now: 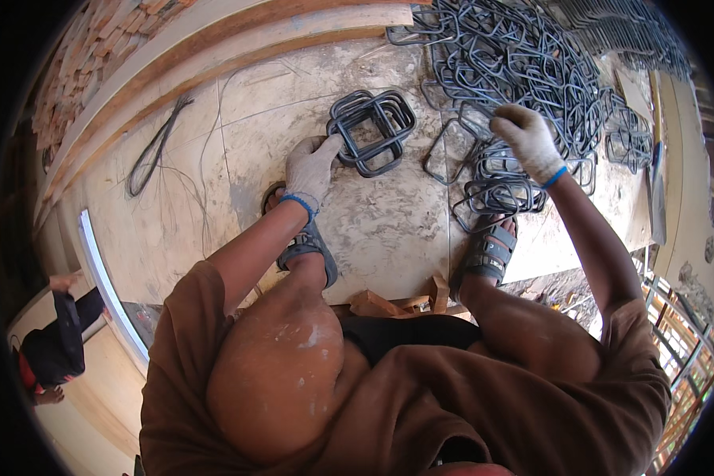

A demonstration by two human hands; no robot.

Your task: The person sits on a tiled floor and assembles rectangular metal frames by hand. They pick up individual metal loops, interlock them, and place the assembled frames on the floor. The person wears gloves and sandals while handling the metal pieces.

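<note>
A small stack of dark, bent-steel rebar stirrups [370, 151] lies on the board between my feet, its square loops overlapping. My left hand [311, 165], in a pale work glove, is closed at the stack's left edge, with the thumb against the steel. Over on the right, my gloved right hand [527, 141] hovers above the near side of a large heap of stirrups [516, 59]. Its fingers are curled; whether they pinch a loop cannot be made out. Loose stirrups [500, 190] lie beneath it, near my right foot.
A bundle of thin tie wire [157, 147] lies at the left. Long timber planks [238, 51] border the far side, with stacked wood pieces [95, 75] behind. My sandalled feet [488, 254] rest on the board. Another person [55, 341] is at the lower left.
</note>
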